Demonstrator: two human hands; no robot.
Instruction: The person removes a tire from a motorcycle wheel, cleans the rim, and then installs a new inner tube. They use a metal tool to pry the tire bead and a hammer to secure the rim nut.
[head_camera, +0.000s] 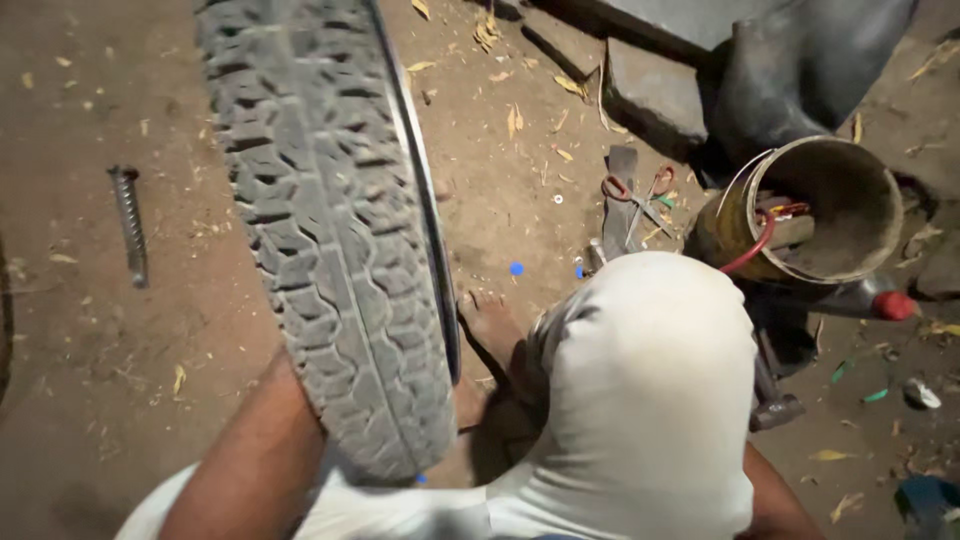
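Observation:
A worn, heavily treaded tyre (330, 230) stands upright on the dirt ground, and the thin metal edge of its rim (422, 190) shows along its right side. My left forearm (250, 460) reaches up from the bottom left and passes behind the tyre's lower end, so my left hand is hidden. My bent knee in white cloth (650, 380) fills the lower right, with my bare foot (490, 325) beside the tyre's base. A bit of my right arm (775, 505) shows behind the knee. My right hand is out of sight.
A round yellow bucket (850, 170) holding tools and a red cable stands at the right. Red-handled scissors (635, 195) lie on the ground near it. A threaded metal rod (130, 225) lies at the left. A stone slab (650, 90) and black rubber (800, 60) are at the back.

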